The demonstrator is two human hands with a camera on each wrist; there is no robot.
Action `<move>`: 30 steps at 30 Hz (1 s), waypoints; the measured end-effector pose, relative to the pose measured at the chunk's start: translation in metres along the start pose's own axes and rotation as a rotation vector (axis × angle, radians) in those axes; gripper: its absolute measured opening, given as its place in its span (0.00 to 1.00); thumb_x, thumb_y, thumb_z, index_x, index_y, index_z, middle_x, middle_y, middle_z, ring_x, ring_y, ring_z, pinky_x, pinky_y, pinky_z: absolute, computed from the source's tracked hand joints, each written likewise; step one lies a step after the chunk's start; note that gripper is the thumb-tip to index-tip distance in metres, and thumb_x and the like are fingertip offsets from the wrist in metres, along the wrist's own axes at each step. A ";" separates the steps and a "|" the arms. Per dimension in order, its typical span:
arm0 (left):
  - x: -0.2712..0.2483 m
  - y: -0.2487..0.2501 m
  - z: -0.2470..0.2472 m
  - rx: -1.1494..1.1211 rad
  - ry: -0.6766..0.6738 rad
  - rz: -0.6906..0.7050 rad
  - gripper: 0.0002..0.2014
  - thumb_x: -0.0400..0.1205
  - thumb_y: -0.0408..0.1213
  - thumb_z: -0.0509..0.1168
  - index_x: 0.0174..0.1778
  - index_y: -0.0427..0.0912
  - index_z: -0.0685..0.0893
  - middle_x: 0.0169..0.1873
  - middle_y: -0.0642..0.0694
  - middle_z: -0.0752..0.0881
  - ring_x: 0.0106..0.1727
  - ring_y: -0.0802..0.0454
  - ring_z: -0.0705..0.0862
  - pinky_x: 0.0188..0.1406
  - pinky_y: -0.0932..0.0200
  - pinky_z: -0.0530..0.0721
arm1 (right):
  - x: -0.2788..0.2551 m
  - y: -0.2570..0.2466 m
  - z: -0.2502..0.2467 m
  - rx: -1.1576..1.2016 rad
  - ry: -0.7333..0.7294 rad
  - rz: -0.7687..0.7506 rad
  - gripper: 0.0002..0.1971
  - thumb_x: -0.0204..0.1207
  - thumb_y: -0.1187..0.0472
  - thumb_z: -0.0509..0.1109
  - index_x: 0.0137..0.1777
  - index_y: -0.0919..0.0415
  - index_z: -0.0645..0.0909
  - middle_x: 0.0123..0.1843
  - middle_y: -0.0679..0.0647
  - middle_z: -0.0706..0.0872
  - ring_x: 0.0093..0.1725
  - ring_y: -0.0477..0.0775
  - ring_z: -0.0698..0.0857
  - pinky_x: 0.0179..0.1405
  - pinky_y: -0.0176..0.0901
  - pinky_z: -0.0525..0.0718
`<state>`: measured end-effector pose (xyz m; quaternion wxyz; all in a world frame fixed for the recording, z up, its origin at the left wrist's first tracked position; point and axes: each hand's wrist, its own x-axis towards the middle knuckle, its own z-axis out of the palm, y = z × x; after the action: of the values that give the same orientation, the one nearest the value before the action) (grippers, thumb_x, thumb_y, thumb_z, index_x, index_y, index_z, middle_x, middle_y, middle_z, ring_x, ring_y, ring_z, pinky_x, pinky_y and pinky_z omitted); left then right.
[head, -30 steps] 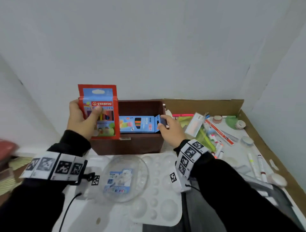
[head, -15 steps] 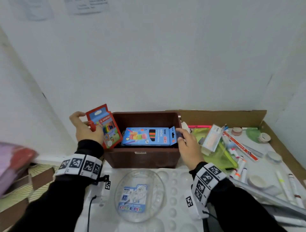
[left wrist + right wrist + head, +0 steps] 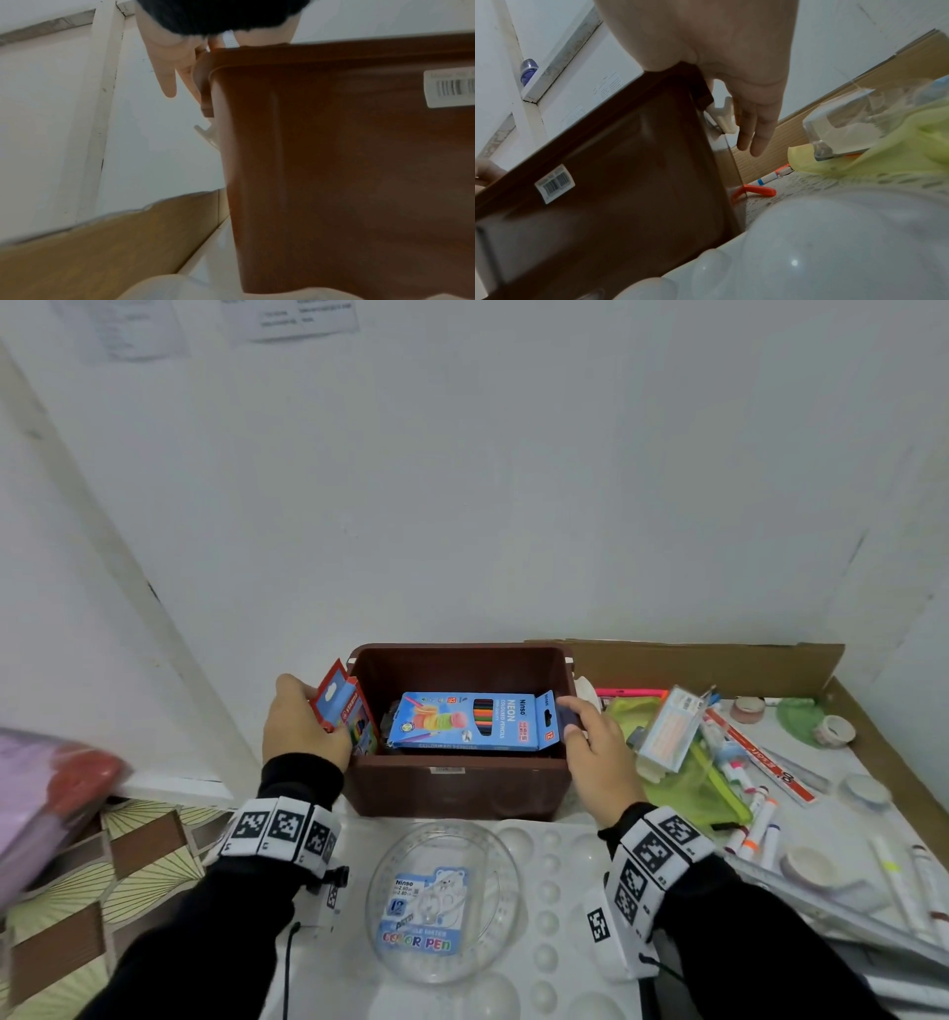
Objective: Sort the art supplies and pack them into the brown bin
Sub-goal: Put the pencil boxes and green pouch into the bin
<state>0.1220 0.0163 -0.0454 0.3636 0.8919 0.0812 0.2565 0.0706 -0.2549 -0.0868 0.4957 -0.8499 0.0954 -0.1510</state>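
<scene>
The brown bin (image 3: 457,785) stands against the wall at the middle of the head view. A blue Ninso neon pencil box (image 3: 462,721) lies flat inside it. My right hand (image 3: 580,726) pinches that box's hang-tab end at the bin's right rim. Its other fingers (image 3: 754,132) hang straight down outside the bin wall (image 3: 616,182). My left hand (image 3: 313,716) grips a red Stabilo pencil box (image 3: 349,716), tilted on edge into the bin's left end. In the left wrist view the bin wall (image 3: 334,162) hides the red box, and only some fingers (image 3: 169,81) show.
A clear round dish (image 3: 488,845) holding a color pen pack lies on a white palette (image 3: 554,891) in front of the bin. A green mesh pouch (image 3: 683,788), markers (image 3: 755,819), tape rolls (image 3: 834,729) and a ruler lie at the right. A cardboard wall (image 3: 693,665) borders them.
My left hand has brought the red box down from upright above the rim and tilted it into the bin's left end. The blue box has sunk lower into the bin.
</scene>
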 end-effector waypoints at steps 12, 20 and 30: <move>0.003 0.009 -0.006 0.387 -0.136 0.124 0.07 0.70 0.31 0.70 0.41 0.46 0.82 0.42 0.44 0.89 0.47 0.40 0.84 0.56 0.50 0.79 | -0.002 -0.004 -0.001 0.017 -0.010 0.002 0.18 0.84 0.61 0.53 0.71 0.47 0.72 0.65 0.56 0.73 0.56 0.46 0.71 0.44 0.34 0.69; 0.008 0.013 -0.010 0.662 -0.242 0.203 0.15 0.78 0.50 0.65 0.58 0.53 0.85 0.49 0.47 0.89 0.57 0.44 0.81 0.64 0.51 0.71 | -0.002 -0.004 -0.001 0.011 -0.007 0.007 0.18 0.84 0.62 0.52 0.71 0.47 0.72 0.65 0.57 0.73 0.56 0.45 0.71 0.45 0.33 0.70; 0.008 0.018 -0.009 0.759 -0.332 0.245 0.15 0.82 0.49 0.57 0.53 0.51 0.88 0.55 0.46 0.85 0.60 0.45 0.79 0.71 0.46 0.65 | -0.003 -0.004 -0.001 0.012 -0.001 0.001 0.18 0.84 0.62 0.52 0.71 0.47 0.71 0.67 0.57 0.73 0.57 0.45 0.70 0.48 0.35 0.69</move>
<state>0.1236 0.0111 -0.0243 -0.0152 0.9946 0.0038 0.1025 0.0676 -0.2535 -0.0833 0.5008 -0.8470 0.0946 -0.1509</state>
